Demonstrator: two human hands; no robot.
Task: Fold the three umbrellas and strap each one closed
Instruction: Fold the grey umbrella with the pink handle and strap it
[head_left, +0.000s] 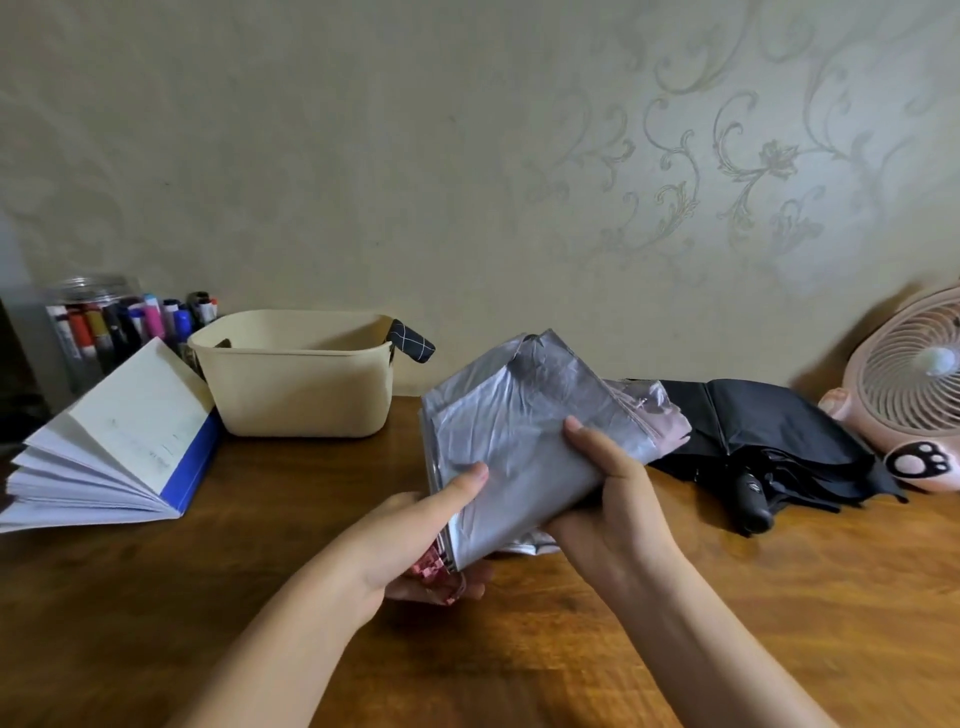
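Note:
A collapsed umbrella with a silver lining and pink patterned outside (524, 431) is held above the wooden table (519, 623), its loose panels gathered. My left hand (426, 530) grips its lower end, thumb on the silver cloth and fingers underneath near the pink fabric. My right hand (613, 499) grips its right side, thumb pressed on top. A black umbrella (769, 441) lies unfolded and loose on the table to the right, its handle pointing toward me. The end of a dark checked umbrella (413, 340) sticks out of the cream basket (296, 384).
A fanned-open notebook with a blue cover (119, 441) lies at the left. A clear jar of markers (109, 322) stands behind it. A pink desk fan with a paw print (914, 384) stands at the right edge. A patterned wall runs along the table's back.

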